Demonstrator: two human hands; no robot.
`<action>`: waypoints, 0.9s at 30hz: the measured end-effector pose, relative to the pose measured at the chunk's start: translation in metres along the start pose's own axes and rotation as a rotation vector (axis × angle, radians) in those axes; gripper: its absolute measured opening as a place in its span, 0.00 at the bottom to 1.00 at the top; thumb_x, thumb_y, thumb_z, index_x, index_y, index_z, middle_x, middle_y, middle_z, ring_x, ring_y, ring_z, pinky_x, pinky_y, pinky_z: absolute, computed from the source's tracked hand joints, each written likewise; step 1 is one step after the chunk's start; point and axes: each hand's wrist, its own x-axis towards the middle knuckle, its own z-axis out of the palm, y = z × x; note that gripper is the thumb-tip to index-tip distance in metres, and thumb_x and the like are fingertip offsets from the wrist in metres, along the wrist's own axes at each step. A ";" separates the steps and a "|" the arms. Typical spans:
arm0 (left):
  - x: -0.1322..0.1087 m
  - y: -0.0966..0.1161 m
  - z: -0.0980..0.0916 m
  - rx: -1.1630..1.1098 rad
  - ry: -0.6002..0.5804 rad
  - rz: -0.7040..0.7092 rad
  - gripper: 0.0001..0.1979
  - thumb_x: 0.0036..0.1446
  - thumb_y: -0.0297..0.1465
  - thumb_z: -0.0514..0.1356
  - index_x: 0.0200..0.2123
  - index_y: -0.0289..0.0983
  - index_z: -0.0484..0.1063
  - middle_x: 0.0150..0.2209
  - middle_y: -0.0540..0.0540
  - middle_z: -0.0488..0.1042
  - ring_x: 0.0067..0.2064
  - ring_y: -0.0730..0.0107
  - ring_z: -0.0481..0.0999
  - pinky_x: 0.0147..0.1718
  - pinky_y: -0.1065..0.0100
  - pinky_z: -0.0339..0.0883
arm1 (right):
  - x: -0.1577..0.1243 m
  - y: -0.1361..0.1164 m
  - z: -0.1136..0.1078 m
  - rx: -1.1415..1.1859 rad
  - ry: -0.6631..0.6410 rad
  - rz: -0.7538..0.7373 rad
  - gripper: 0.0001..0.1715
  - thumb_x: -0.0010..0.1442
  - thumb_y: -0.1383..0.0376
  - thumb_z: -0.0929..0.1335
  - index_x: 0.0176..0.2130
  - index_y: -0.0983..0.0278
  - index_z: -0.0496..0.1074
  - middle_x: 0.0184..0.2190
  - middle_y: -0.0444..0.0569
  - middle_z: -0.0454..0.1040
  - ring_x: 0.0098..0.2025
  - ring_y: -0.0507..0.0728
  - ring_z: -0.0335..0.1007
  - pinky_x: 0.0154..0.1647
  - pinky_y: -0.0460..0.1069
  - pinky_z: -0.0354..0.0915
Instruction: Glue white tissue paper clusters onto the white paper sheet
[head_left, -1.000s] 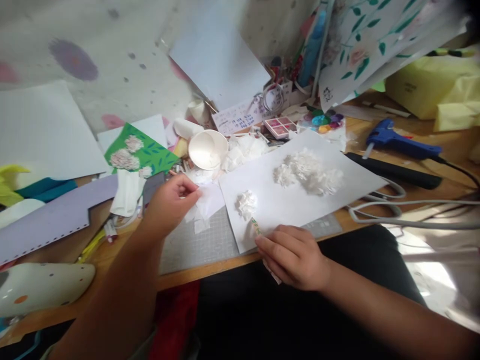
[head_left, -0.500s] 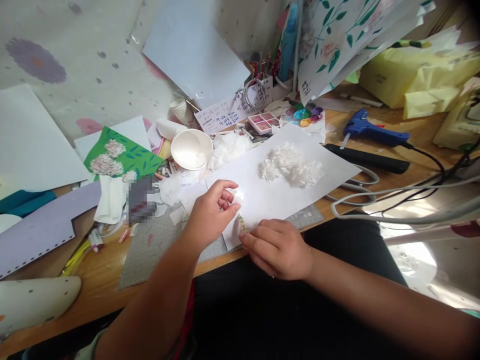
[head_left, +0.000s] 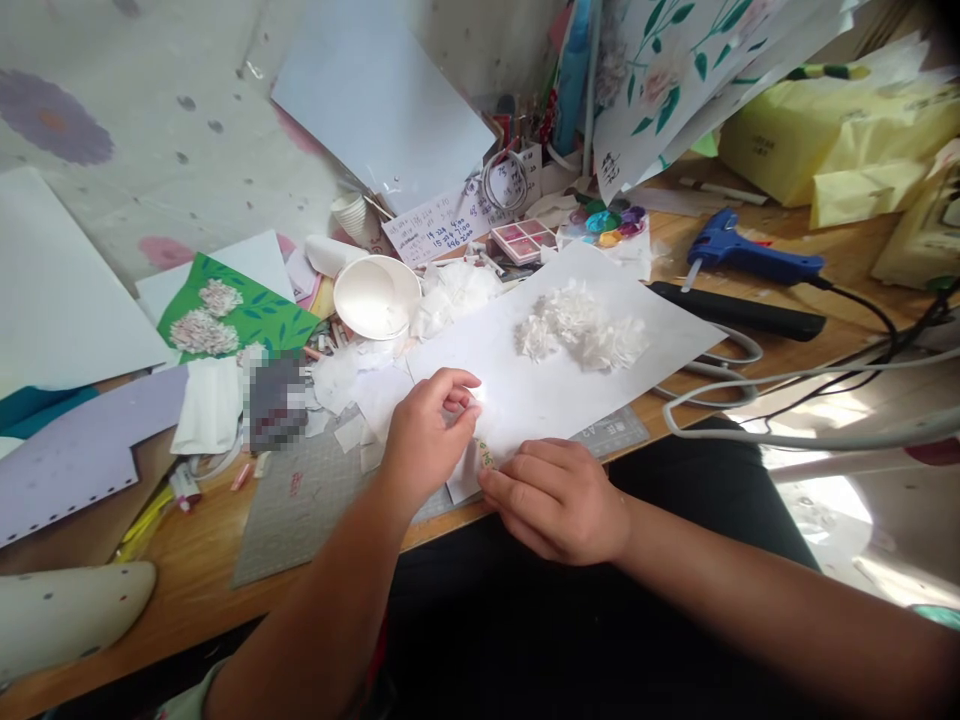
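My left hand (head_left: pixel 429 437) is closed in a pinch, its thumb and forefinger on a small bright white piece (head_left: pixel 478 394), perhaps paper. My right hand (head_left: pixel 561 502) lies just below and to the right, fingers wrapped round a slim pale stick (head_left: pixel 486 454) with green markings. The stick's upper end points towards the left hand's thumb; its lower end is hidden in the fingers. Both hands are over the near edge of a white sheet of paper (head_left: pixel 517 415). Farther up that sheet lie fluffy white paper flowers (head_left: pixel 574 315).
A blue glue gun (head_left: pixel 750 250) and a black bar (head_left: pixel 739 310) lie at the right, with cables (head_left: pixel 810 435) looping past the desk edge. A white paper bowl (head_left: pixel 376 297), crumpled tissue (head_left: pixel 457 297) and a green flower picture (head_left: pixel 229 310) stand behind. A grey cutting mat (head_left: pixel 289 510) is at the left.
The view has shifted slightly. Both hands keep nearly the same place, and the gap between the left thumb and forefinger looks a little smaller.
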 end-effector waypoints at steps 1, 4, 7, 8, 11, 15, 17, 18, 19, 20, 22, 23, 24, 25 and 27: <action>-0.001 -0.003 0.002 0.008 0.015 0.011 0.11 0.51 0.26 0.58 0.39 0.41 0.70 0.34 0.50 0.73 0.36 0.71 0.71 0.40 0.65 0.67 | 0.000 0.000 -0.001 0.037 0.031 0.001 0.11 0.55 0.70 0.66 0.40 0.70 0.69 0.23 0.46 0.71 0.24 0.52 0.63 0.22 0.47 0.60; -0.002 -0.008 0.005 0.019 0.036 0.039 0.10 0.51 0.26 0.58 0.39 0.40 0.70 0.34 0.50 0.73 0.35 0.71 0.72 0.40 0.66 0.68 | 0.000 0.001 -0.005 0.200 0.174 0.053 0.11 0.54 0.72 0.65 0.40 0.69 0.69 0.22 0.47 0.70 0.24 0.51 0.65 0.23 0.46 0.62; -0.003 -0.008 0.004 0.030 0.034 0.047 0.09 0.52 0.26 0.59 0.39 0.39 0.70 0.34 0.50 0.74 0.35 0.71 0.73 0.39 0.67 0.68 | 0.003 -0.001 -0.008 0.296 0.284 0.183 0.11 0.54 0.75 0.64 0.40 0.69 0.69 0.21 0.46 0.68 0.23 0.51 0.64 0.23 0.46 0.63; -0.003 -0.007 0.004 0.035 0.034 0.050 0.09 0.52 0.26 0.59 0.39 0.39 0.70 0.34 0.49 0.74 0.35 0.71 0.73 0.39 0.67 0.68 | 0.004 -0.001 -0.009 0.290 0.286 0.215 0.12 0.53 0.75 0.64 0.40 0.69 0.69 0.22 0.47 0.68 0.24 0.51 0.63 0.23 0.46 0.63; -0.003 -0.006 0.005 0.048 0.036 0.068 0.09 0.52 0.26 0.59 0.38 0.40 0.70 0.34 0.50 0.74 0.35 0.71 0.73 0.39 0.66 0.69 | 0.005 -0.002 -0.007 0.210 0.216 0.245 0.12 0.53 0.75 0.65 0.40 0.69 0.69 0.23 0.47 0.68 0.24 0.51 0.61 0.24 0.46 0.62; -0.004 -0.008 0.006 0.063 0.036 0.102 0.08 0.52 0.26 0.59 0.37 0.40 0.70 0.34 0.50 0.74 0.35 0.70 0.74 0.39 0.66 0.69 | 0.004 -0.002 -0.002 0.138 0.127 0.272 0.12 0.54 0.74 0.65 0.40 0.69 0.69 0.25 0.48 0.69 0.25 0.51 0.60 0.25 0.46 0.62; -0.004 -0.008 0.006 0.081 0.038 0.122 0.08 0.52 0.26 0.59 0.38 0.40 0.70 0.34 0.49 0.74 0.36 0.70 0.74 0.39 0.66 0.69 | 0.003 -0.002 -0.001 0.120 0.078 0.282 0.11 0.55 0.73 0.65 0.40 0.69 0.70 0.26 0.49 0.70 0.26 0.52 0.61 0.27 0.47 0.62; -0.005 -0.008 0.006 0.092 0.040 0.136 0.09 0.52 0.25 0.59 0.38 0.40 0.70 0.34 0.49 0.75 0.36 0.70 0.74 0.39 0.65 0.69 | 0.003 -0.002 -0.001 0.111 0.056 0.287 0.11 0.55 0.73 0.65 0.41 0.69 0.69 0.26 0.49 0.70 0.27 0.52 0.62 0.27 0.47 0.63; -0.006 -0.008 0.006 0.105 0.041 0.154 0.10 0.52 0.25 0.59 0.39 0.40 0.70 0.34 0.50 0.75 0.35 0.69 0.74 0.39 0.65 0.68 | 0.003 -0.002 -0.001 0.102 0.038 0.292 0.11 0.55 0.72 0.65 0.41 0.69 0.69 0.26 0.49 0.71 0.27 0.52 0.62 0.27 0.47 0.63; -0.007 -0.008 0.005 0.118 0.042 0.175 0.10 0.52 0.24 0.59 0.39 0.40 0.70 0.34 0.50 0.75 0.35 0.69 0.74 0.39 0.64 0.68 | 0.004 -0.002 -0.001 0.093 0.025 0.298 0.11 0.56 0.72 0.64 0.41 0.69 0.69 0.26 0.49 0.71 0.27 0.52 0.62 0.27 0.47 0.62; -0.009 -0.008 0.004 0.144 0.047 0.225 0.11 0.52 0.23 0.58 0.39 0.40 0.70 0.32 0.50 0.75 0.35 0.69 0.74 0.39 0.64 0.68 | 0.005 -0.002 -0.002 0.077 0.019 0.307 0.10 0.56 0.73 0.64 0.40 0.69 0.70 0.25 0.48 0.70 0.26 0.52 0.61 0.26 0.47 0.62; -0.010 -0.008 0.003 0.159 0.051 0.252 0.11 0.53 0.22 0.57 0.39 0.40 0.70 0.32 0.51 0.75 0.35 0.69 0.74 0.39 0.64 0.67 | 0.006 -0.002 -0.002 0.071 0.022 0.308 0.10 0.57 0.73 0.63 0.40 0.69 0.70 0.24 0.47 0.69 0.26 0.52 0.61 0.26 0.47 0.61; -0.012 -0.009 0.002 0.175 0.057 0.280 0.11 0.53 0.22 0.57 0.39 0.40 0.70 0.31 0.51 0.75 0.35 0.69 0.73 0.39 0.64 0.67 | 0.006 -0.002 -0.002 0.068 0.026 0.308 0.09 0.57 0.73 0.63 0.39 0.69 0.70 0.24 0.47 0.68 0.25 0.51 0.61 0.25 0.46 0.61; -0.013 -0.009 0.001 0.196 0.062 0.309 0.11 0.53 0.22 0.57 0.39 0.40 0.70 0.31 0.51 0.75 0.35 0.69 0.73 0.38 0.64 0.67 | 0.007 -0.002 -0.003 0.065 0.031 0.310 0.09 0.57 0.73 0.63 0.39 0.69 0.70 0.23 0.47 0.68 0.25 0.51 0.60 0.25 0.46 0.60; -0.016 -0.011 0.000 0.248 0.069 0.362 0.09 0.53 0.22 0.57 0.38 0.40 0.70 0.31 0.51 0.75 0.35 0.68 0.72 0.37 0.65 0.66 | 0.007 -0.002 -0.003 0.064 0.029 0.310 0.08 0.57 0.72 0.63 0.38 0.68 0.69 0.23 0.46 0.67 0.24 0.51 0.59 0.24 0.46 0.60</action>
